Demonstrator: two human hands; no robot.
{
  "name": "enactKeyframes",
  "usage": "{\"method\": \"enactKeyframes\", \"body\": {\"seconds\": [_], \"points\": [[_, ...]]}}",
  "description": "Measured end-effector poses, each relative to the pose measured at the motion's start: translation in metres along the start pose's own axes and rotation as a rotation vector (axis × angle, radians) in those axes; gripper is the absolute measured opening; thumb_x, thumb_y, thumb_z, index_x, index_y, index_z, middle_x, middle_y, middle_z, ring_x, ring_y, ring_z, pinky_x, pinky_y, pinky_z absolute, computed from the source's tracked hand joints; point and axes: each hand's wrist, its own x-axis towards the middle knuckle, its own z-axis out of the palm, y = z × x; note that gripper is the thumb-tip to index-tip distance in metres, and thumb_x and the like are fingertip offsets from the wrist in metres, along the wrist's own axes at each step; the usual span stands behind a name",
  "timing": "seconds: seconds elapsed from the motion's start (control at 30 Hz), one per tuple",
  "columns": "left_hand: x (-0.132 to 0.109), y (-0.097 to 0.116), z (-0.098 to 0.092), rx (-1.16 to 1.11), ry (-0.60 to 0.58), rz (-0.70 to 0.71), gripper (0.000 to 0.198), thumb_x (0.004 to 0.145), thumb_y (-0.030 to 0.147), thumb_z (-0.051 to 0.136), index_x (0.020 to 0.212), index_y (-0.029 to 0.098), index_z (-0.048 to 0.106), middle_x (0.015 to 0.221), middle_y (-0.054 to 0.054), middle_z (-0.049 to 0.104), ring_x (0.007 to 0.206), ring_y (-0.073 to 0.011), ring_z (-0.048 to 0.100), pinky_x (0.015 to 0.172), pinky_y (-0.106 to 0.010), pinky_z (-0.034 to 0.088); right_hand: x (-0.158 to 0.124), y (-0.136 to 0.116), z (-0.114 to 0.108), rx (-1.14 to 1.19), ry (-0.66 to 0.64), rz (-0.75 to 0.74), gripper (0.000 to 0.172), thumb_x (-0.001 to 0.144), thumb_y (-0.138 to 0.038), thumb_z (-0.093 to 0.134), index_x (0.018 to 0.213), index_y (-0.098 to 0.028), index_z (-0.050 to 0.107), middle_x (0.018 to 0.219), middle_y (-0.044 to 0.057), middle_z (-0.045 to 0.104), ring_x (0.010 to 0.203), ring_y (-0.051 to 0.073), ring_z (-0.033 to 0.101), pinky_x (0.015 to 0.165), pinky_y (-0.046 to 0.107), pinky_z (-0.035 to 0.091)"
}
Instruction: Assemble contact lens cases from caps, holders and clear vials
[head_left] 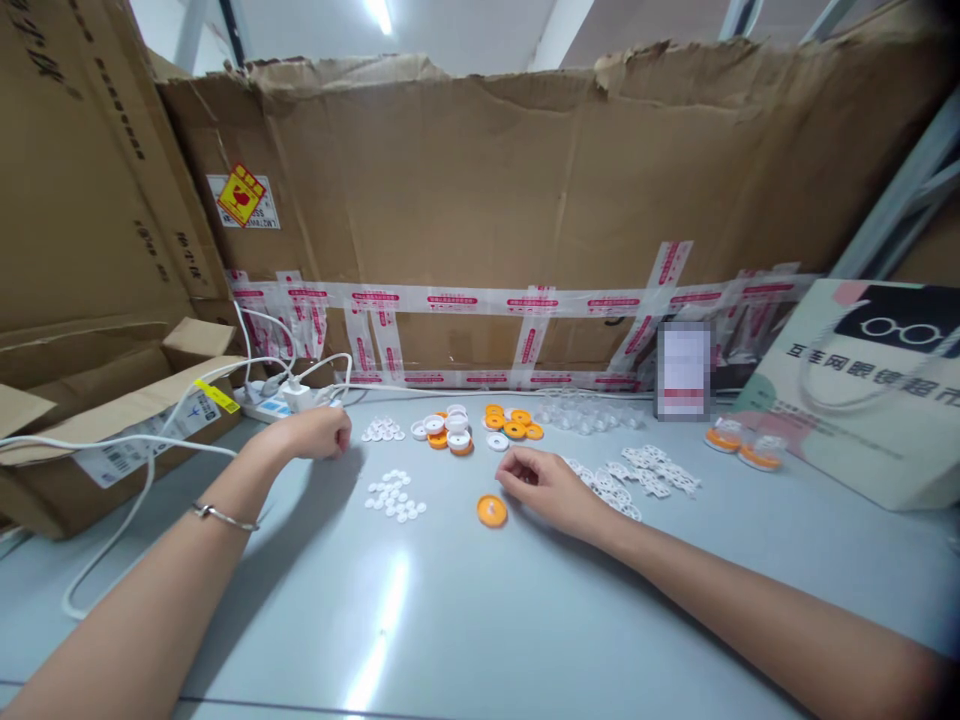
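Observation:
My left hand (pixel 321 433) is closed just left of a pile of tiny white plastic pieces (pixel 383 430); its fingertips are hidden. My right hand (pixel 541 484) rests on the table with curled fingers, and I cannot make out what, if anything, lies in them. Just left of it is an orange round disc (pixel 492 511) with a raised rim and a small clear piece at its centre. Beyond the right fingers sits a white ring (pixel 496 441). Small white round caps (pixel 394 497) lie between my hands. Flat white cut-out parts (pixel 611 490) spread out beside my right wrist.
Farther back are piles of white and orange discs (pixel 448 430), orange rings (pixel 514 420) and clear domes (pixel 589 412). Clear-topped orange pieces (pixel 761 452) stand by a paper bag (pixel 862 400). A phone-like screen (pixel 684 370), a power strip (pixel 268 405), white cables and an open carton (pixel 112 430) border the table.

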Motion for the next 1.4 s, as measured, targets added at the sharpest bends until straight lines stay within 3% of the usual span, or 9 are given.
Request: {"method": "enactKeyframes", "body": {"seconds": [0.23,0.53,0.7,0.8,0.9,0.97,1.03,1.23,1.4], "points": [[0.008,0.0,0.006,-0.06,-0.044,0.092,0.014,0.061,0.02,0.058,0.072,0.016,0.066,0.072,-0.003,0.066,0.068,-0.0169,0.06,0.056,-0.02,0.04,0.0,0.003,0.001,0.005,-0.009,-0.007,0.013,0.078,-0.027,0.049,0.07,-0.018,0.055,0.064,-0.002,0.055,0.058,0.01,0.048,0.054,0.021,0.035],[0.009,-0.004,0.008,-0.079,-0.053,0.103,0.015,0.059,0.02,0.054,0.064,0.016,0.067,0.062,-0.001,0.065,0.059,-0.0147,0.057,0.051,-0.019,0.039,0.0,-0.006,-0.003,0.016,-0.002,0.006,0.013,0.077,-0.026,0.05,0.07,-0.017,0.055,0.064,-0.002,0.055,0.059,0.01,0.046,0.056,0.021,0.036],[0.004,-0.003,0.003,-0.09,0.04,0.119,0.011,0.058,0.018,0.053,0.057,0.016,0.064,0.056,0.0,0.063,0.056,-0.0141,0.056,0.05,-0.018,0.037,0.003,-0.01,-0.006,0.025,-0.005,0.002,0.014,0.078,-0.027,0.049,0.071,-0.017,0.056,0.066,-0.002,0.056,0.061,0.011,0.048,0.059,0.022,0.037],[0.001,0.004,-0.005,-0.108,0.17,0.149,0.014,0.066,0.024,0.053,0.067,0.016,0.065,0.067,-0.002,0.066,0.064,-0.0157,0.058,0.057,-0.02,0.04,0.004,-0.01,-0.01,0.019,-0.008,-0.014,0.015,0.079,-0.028,0.049,0.073,-0.017,0.057,0.067,-0.002,0.056,0.061,0.011,0.048,0.059,0.022,0.037],[-0.003,0.02,-0.011,-0.163,0.379,0.213,0.022,0.079,0.031,0.045,0.082,0.017,0.062,0.084,-0.004,0.067,0.076,-0.0161,0.058,0.067,-0.022,0.041,0.0,-0.007,-0.015,-0.004,-0.011,-0.027,0.017,0.08,-0.03,0.049,0.073,-0.017,0.057,0.067,-0.002,0.056,0.062,0.011,0.048,0.058,0.023,0.037],[-0.006,0.039,-0.009,-0.234,0.564,0.316,0.021,0.082,0.032,0.046,0.081,0.016,0.06,0.083,-0.004,0.065,0.075,-0.0153,0.057,0.066,-0.023,0.041,-0.006,-0.002,-0.016,-0.023,-0.018,-0.013,0.018,0.08,-0.031,0.049,0.074,-0.018,0.058,0.068,-0.001,0.057,0.062,0.011,0.048,0.058,0.023,0.037],[-0.009,0.061,-0.002,-0.293,0.632,0.426,0.016,0.082,0.027,0.048,0.08,0.016,0.059,0.079,-0.002,0.064,0.072,-0.0137,0.056,0.063,-0.022,0.04,-0.012,0.003,-0.014,-0.039,-0.028,0.008,0.018,0.081,-0.033,0.05,0.078,-0.018,0.059,0.07,-0.001,0.058,0.063,0.012,0.049,0.058,0.024,0.038],[-0.016,0.122,0.042,-0.424,0.574,0.672,0.009,0.085,0.017,0.048,0.084,0.018,0.058,0.082,-0.001,0.063,0.076,-0.0119,0.056,0.07,-0.022,0.042,-0.023,0.008,0.0,-0.114,-0.013,-0.161,0.033,0.072,-0.037,0.064,0.099,-0.02,0.06,0.086,0.003,0.057,0.078,0.015,0.053,0.07,0.027,0.043],[-0.014,0.136,0.065,-0.371,0.493,0.713,0.01,0.084,0.015,0.049,0.085,0.017,0.058,0.083,-0.003,0.063,0.078,-0.0137,0.057,0.072,-0.024,0.043,-0.025,0.004,0.005,-0.196,0.02,-0.26,0.03,0.072,-0.029,0.065,0.101,-0.02,0.061,0.088,0.004,0.059,0.085,0.018,0.053,0.078,0.031,0.042]]}}
